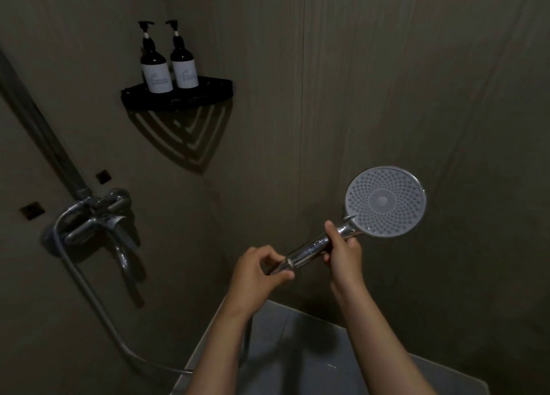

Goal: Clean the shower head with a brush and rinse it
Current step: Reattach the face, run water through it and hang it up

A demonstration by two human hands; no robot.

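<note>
Shower head [385, 201] held up in mid-air at the right of the stall, in front of the dark wall [387, 82], its round pale face of nozzle dots turned toward the camera. Its chrome handle [309, 250] slopes down to the left from the disc and shines with wet highlights.

The right hand [343, 253] grips the handle just below the disc, fingers curled round it from behind and the thumb lying along the near side, pointing up. The left hand [256, 272] is at the low end of the handle, where a seam shows; thumb and curled fingers pinch that end. The two hands are near each other, with a bare stretch of chrome between them. Both forearms come up from the bottom edge.

A grey hose [95, 299] leaves the tap [95, 216] on the left wall, drops, curves along the bottom and passes behind the left forearm; its join to the handle is hidden by the left hand. The tap is chrome, with a spout [123, 254] pointing down and a pipe [35, 111] rising from it toward the upper left. Two small dark squares sit on the wall beside it.

In the corner above, a black shelf [178, 98] carries two dark pump bottles [156, 67] with white labels, standing upright side by side. The shelf's slatted shadow falls on the wall beneath it. Pale tiled floor [282, 335] shows between the forearms.
</note>
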